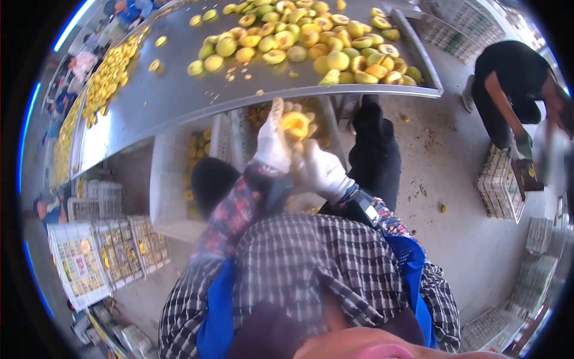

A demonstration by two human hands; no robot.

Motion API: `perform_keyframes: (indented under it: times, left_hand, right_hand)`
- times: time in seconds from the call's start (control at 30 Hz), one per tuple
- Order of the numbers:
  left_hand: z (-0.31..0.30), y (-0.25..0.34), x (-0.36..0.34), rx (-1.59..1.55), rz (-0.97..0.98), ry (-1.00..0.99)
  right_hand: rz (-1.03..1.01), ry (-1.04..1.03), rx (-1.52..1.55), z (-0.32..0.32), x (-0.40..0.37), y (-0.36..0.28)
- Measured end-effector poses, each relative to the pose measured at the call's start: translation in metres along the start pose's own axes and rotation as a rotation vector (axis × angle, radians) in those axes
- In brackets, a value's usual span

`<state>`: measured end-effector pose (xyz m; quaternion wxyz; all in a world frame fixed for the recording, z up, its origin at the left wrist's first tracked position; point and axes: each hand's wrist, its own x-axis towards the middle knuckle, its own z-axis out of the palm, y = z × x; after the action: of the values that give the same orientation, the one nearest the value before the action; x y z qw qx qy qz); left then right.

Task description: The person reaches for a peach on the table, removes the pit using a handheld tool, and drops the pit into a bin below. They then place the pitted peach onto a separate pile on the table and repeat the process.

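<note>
In front of my body, just below the steel table's edge, my left hand (272,143) in a white glove grips a halved yellow peach (295,126), its hollowed cut face turned up. Close beside the fruit, my gloved right hand (324,170) has its fingers curled; whatever they hold is hidden and blurred. Beyond the hands, a heap of halved peaches (296,37) covers part of the steel table (173,90). Below my hands are white crates (224,140), with fruit inside.
At the right, a person (514,78) bends over a white crate (501,185). Stacked crates (110,254) of fruit stand at the lower left. Farther along the table lies another fruit pile (110,72), with people beyond it. Scraps litter the floor on the right.
</note>
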<state>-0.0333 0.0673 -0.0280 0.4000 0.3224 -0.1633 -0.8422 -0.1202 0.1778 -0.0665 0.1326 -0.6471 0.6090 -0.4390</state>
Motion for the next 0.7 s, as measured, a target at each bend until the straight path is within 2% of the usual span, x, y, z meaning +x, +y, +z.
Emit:
perform_keyframes:
  times: [0.13,0.3,0.4,0.43,0.57,0.67,0.7]
  left_hand:
    - [0.001,0.009,-0.01,-0.053,0.066,-0.026]
    - [-0.007,0.022,-0.018,-0.2,0.065,-0.119]
    - [-0.009,0.033,-0.028,-0.254,0.058,-0.084]
    - [-0.01,0.038,-0.032,-0.242,0.085,-0.087]
    - [-0.026,0.06,-0.01,-0.443,0.249,-0.061]
    - [-0.027,0.086,-0.02,-0.451,0.243,-0.074]
    - [-0.032,0.094,-0.028,-0.403,0.326,-0.136]
  right_hand:
    - [0.041,-0.041,-0.08,-0.002,0.008,-0.015]
    - [-0.086,-0.031,-0.092,0.001,0.014,-0.023]
    - [-0.184,-0.1,-0.124,-0.003,0.016,-0.035]
    - [-0.13,-0.115,-0.115,0.001,0.013,-0.038]
    - [-0.176,-0.192,-0.123,0.006,0.005,-0.063]
    - [-0.126,-0.147,-0.126,0.01,0.008,-0.064]
    - [-0.067,-0.129,-0.201,0.007,0.013,-0.064]
